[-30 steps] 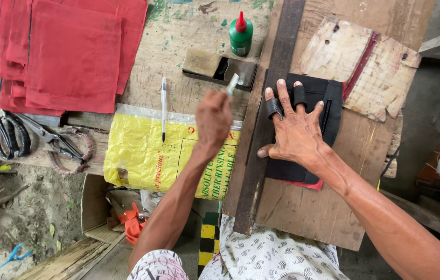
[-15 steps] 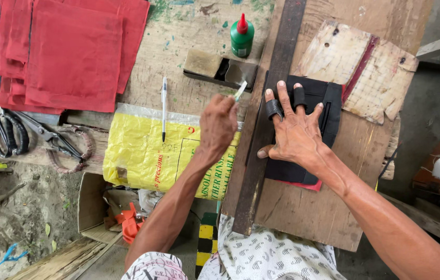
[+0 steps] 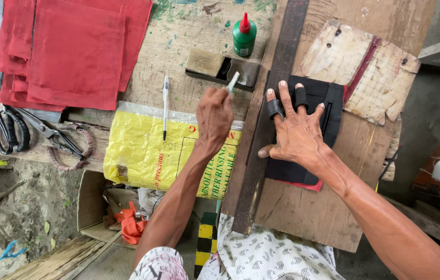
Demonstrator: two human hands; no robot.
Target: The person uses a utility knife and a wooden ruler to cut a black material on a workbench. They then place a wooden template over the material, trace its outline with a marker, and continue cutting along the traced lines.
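Your one camera sits on your head, looking almost straight down the arms; it is close to the wooden workbench point(image 3: 189, 41); the left hand point(image 3: 213, 116) and right hand point(image 3: 295, 137) fill mid-frame.

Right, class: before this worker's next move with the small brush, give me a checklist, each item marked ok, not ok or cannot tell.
1. Right hand flat on the black piece, pinning it: ok.
2. Left hand gripping the small brush: ok.
3. Brush loaded: cannot tell.
4. Green bottle upright, red cap on: ok.
5. Dark strip lies along the black piece's edge: ok.
6. Scissors away from both hands: ok.
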